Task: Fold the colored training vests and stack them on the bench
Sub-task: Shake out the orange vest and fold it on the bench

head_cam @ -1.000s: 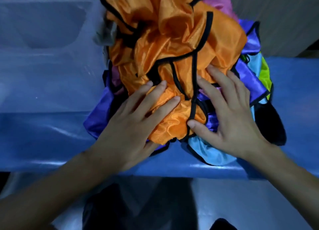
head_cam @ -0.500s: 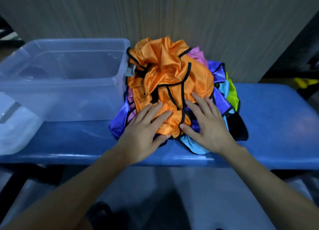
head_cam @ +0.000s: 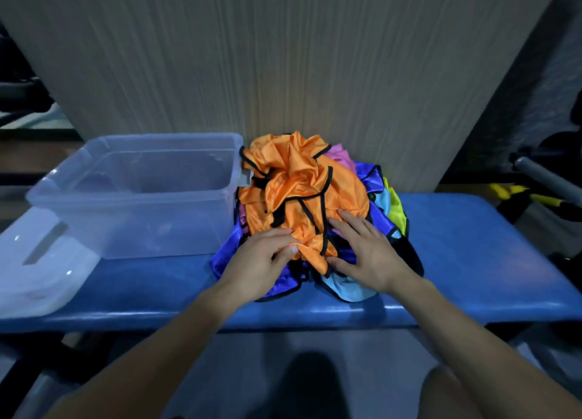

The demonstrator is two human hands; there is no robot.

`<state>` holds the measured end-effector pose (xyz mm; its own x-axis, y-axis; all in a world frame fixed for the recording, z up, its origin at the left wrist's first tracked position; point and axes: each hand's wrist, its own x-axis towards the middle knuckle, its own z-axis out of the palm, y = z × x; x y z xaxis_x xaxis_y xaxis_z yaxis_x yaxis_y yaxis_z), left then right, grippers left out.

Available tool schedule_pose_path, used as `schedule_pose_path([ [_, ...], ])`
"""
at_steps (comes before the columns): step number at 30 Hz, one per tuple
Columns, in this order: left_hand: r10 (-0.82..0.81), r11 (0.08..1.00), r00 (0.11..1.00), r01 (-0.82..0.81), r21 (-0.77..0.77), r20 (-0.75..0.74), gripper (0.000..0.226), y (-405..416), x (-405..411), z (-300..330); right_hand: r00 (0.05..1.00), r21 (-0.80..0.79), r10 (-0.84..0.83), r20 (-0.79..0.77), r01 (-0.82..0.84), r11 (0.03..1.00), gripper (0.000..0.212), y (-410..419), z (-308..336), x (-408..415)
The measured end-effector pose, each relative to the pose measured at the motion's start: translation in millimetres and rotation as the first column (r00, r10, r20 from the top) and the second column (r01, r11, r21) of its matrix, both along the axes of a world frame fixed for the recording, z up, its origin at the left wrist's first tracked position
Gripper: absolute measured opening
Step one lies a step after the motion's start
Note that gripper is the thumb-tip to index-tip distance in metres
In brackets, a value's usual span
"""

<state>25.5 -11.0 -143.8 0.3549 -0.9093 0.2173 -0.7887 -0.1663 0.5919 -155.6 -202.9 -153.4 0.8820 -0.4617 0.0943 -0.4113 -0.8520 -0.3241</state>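
A crumpled heap of training vests lies on the blue bench (head_cam: 472, 255), against the wall panel. An orange vest (head_cam: 302, 185) with black trim is on top. Beneath it show a purple vest (head_cam: 226, 255), a light blue vest (head_cam: 346, 288), a pink vest (head_cam: 340, 157) and a yellow-green vest (head_cam: 396, 211). My left hand (head_cam: 264, 258) has its fingers curled and pinches the near fold of the orange vest. My right hand (head_cam: 368, 255) lies flat with spread fingers on the near right of the heap, touching orange and purple fabric.
An empty clear plastic bin (head_cam: 141, 198) stands on the bench just left of the heap, touching it. Its lid (head_cam: 37, 267) lies at the bench's left end. A wood-grain panel (head_cam: 283, 56) backs the bench. Yellow-handled gear (head_cam: 519, 195) sits off the right end.
The view has pulled back from the heap. My left hand's fingers went from lying flat on the orange vest to curling and pinching its fabric. My right hand stays flat on the heap.
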Motion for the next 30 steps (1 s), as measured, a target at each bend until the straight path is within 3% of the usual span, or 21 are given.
schedule_pose_path([
  [6,0.050,0.959,0.993,-0.078,-0.273,-0.108,0.026,15,-20,67,0.993,0.081,-0.092,0.068,0.086,0.993,0.078,24,34,-5],
  [9,0.033,0.896,0.951,-0.164,-0.413,-0.307,0.026,24,-26,104,0.972,0.157,-0.088,0.220,0.054,0.986,0.088,45,48,-9],
  [12,-0.154,0.838,0.762,-0.237,-0.491,-0.629,0.032,35,-49,146,0.886,0.300,-0.109,0.450,-0.035,0.953,0.103,64,64,-17],
  [16,-0.332,0.849,0.534,-0.190,-0.493,-0.777,0.029,37,-81,186,0.742,0.430,-0.133,0.657,-0.224,0.874,0.112,84,86,-28],
  [18,-0.394,0.841,0.448,-0.176,-0.511,-0.803,0.028,28,-95,195,0.714,0.467,-0.153,0.683,-0.266,0.843,0.099,88,90,-33],
  [21,-0.431,0.824,0.361,-0.215,-0.524,-0.827,0.028,9,-111,205,0.674,0.538,-0.282,0.683,-0.202,0.818,0.045,84,98,-42],
  [22,-0.442,0.816,0.341,-0.230,-0.530,-0.830,0.028,4,-113,207,0.661,0.553,-0.324,0.677,-0.165,0.817,0.035,80,99,-47],
  [24,-0.423,0.808,0.347,-0.274,-0.522,-0.837,0.029,-5,-113,207,0.632,0.589,-0.384,0.673,-0.143,0.795,0.031,70,102,-61],
  [28,-0.213,0.834,0.519,-0.346,-0.431,-0.828,0.031,-21,-95,184,0.517,0.647,-0.495,0.698,-0.159,0.746,0.030,42,117,-82],
  [30,-0.181,0.856,0.545,-0.322,-0.405,-0.818,0.030,-30,-92,167,0.434,0.669,-0.555,0.710,-0.171,0.723,0.032,25,133,-90],
])
